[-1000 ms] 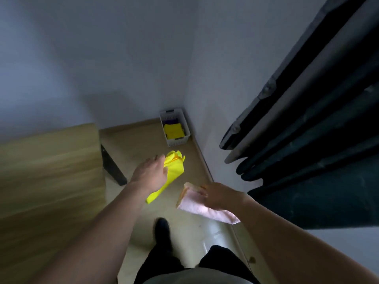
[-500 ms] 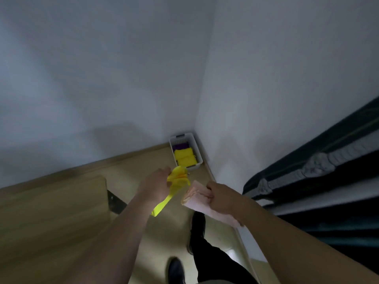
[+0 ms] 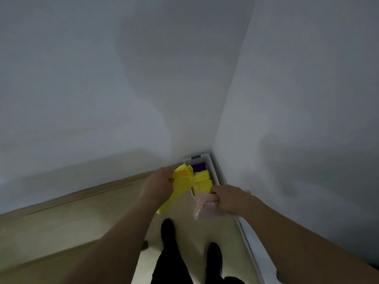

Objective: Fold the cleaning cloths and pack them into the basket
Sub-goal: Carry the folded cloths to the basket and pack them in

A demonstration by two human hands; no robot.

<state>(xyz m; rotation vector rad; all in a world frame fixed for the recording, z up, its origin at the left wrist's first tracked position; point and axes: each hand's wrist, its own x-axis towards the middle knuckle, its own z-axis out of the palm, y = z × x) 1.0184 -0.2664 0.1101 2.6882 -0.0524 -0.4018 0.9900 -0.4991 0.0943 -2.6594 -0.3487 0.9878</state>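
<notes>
Nearest, the right hand [image 3: 229,198] grips a folded pink cloth [image 3: 205,206], which hangs down. The left hand [image 3: 159,182] pinches a yellow cloth [image 3: 180,185]; its long axis runs downward. Beyond them, in the corner, the white basket [image 3: 213,171] holds folded yellow and purple cloths.

Dim, soft-focus — wide-angle edge distortion

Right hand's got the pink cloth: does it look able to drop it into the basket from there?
Probably yes. The right hand holds the pink cloth by the near end of the basket, whose top is open. Yellow cloths already fill its near part, so room looks tight.
</notes>
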